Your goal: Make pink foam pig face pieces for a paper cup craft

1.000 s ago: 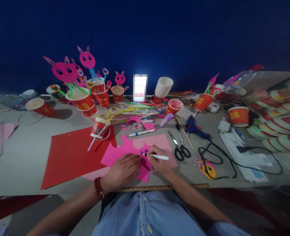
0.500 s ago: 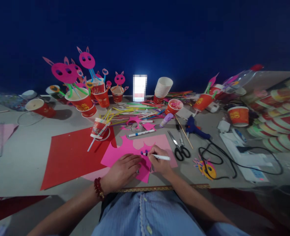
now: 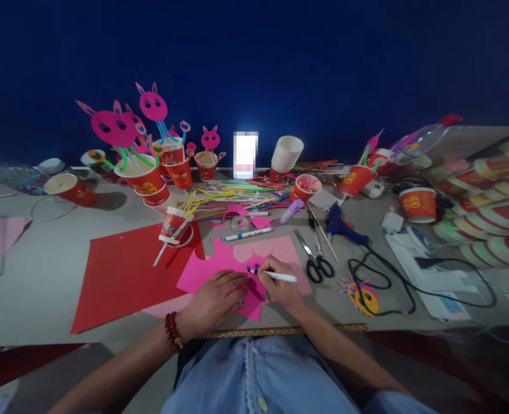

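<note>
My right hand grips a white marker, its dark tip against a bright pink sheet of paper. Small dark blue marks show on the sheet by the tip. Flat on the same sheet lies my left hand, fingers stretched out, palm hidden. The pink sheet has rounded cut-outs along its far edge. Beneath it are a pale pink sheet and a red sheet. Beyond its edge rests another white marker with a blue band.
Scissors and a blue glue gun with a looping black cord lie right. Paper cups with pink animal faces stand back left. Colourful sticks and stacked white cups fill the back. A yellow cut-out sits near right.
The marker in my right hand has shifted very slightly left over the same spot. My left hand stays in place on the sheet.
</note>
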The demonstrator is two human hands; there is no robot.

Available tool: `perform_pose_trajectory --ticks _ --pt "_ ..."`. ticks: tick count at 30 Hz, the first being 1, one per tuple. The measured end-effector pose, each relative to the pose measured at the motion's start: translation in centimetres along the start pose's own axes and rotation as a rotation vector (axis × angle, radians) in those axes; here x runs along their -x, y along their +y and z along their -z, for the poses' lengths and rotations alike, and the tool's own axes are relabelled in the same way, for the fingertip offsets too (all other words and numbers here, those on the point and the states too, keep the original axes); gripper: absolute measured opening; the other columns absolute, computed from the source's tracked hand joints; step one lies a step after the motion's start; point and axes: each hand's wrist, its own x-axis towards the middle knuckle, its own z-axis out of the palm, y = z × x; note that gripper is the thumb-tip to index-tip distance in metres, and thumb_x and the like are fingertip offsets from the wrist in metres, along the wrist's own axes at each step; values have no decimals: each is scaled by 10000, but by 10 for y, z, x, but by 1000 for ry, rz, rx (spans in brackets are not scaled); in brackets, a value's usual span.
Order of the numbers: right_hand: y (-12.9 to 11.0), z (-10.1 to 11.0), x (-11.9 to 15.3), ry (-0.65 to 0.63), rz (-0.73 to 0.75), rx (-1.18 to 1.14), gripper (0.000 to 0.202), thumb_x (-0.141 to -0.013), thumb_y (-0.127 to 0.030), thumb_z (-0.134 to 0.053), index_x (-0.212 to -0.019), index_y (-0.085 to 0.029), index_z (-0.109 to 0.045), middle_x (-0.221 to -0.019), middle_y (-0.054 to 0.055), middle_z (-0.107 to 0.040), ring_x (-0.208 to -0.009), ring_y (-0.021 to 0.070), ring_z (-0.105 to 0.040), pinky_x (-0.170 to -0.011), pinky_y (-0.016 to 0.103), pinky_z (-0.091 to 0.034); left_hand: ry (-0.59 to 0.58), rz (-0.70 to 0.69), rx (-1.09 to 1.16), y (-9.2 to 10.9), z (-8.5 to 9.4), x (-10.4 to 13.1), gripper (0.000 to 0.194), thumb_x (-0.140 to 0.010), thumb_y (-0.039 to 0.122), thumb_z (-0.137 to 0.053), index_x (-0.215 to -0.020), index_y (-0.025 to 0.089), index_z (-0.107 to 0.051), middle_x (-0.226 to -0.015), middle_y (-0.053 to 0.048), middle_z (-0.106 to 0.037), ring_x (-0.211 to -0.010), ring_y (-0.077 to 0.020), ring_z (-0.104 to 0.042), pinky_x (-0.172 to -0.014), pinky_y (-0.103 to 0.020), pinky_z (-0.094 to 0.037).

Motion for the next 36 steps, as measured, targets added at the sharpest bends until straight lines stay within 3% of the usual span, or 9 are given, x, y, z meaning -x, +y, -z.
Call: perform_pose_trajectory --ticks 36 --pt "0 0 1 34 -1 0 140 -811 -193 -494 -678 -234 -507 -563 -47 -515 -509 134 -480 -510 243 -344 -10 0 -5 -1 0 0 233 -994 241 -485 -1172 196 -628 -1415 -68 -599 -1307 -220 -538 -1126 -432 -405"
